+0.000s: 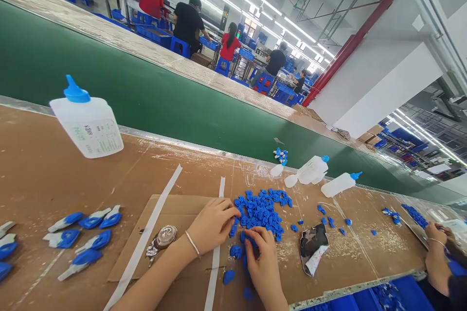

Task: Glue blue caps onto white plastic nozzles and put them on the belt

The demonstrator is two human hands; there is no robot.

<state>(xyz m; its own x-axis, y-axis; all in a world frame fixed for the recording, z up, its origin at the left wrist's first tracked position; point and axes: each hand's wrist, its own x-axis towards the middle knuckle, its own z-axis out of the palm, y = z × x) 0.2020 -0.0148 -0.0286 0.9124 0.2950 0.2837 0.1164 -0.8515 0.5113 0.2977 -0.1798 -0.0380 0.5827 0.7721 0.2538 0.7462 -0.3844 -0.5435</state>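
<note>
My left hand (215, 221) reaches in from the left to the near edge of a pile of small blue plastic pieces (260, 209). Its fingers are closed together at the tips, and whatever lies between them is hidden. Beside it, my right hand (265, 260) is bent, with thumb and fingers curled round a blue plastic piece that is partly hidden. A few single blue pieces (228, 277) lie between the wrists. Under my left forearm is a flat cardboard sheet (189, 204) with white tape strips (156, 216) and a round silvery object (166, 235).
Blue-and-white assembled parts (97, 241) lie at left. White bottles with blue caps (87, 124) (339, 184) stand or lie along the back edge. A crumpled dark-and-white wrapper (314, 248) sits at right. Beyond runs a green belt (182, 102). Another person's hands (436, 248) work at far right.
</note>
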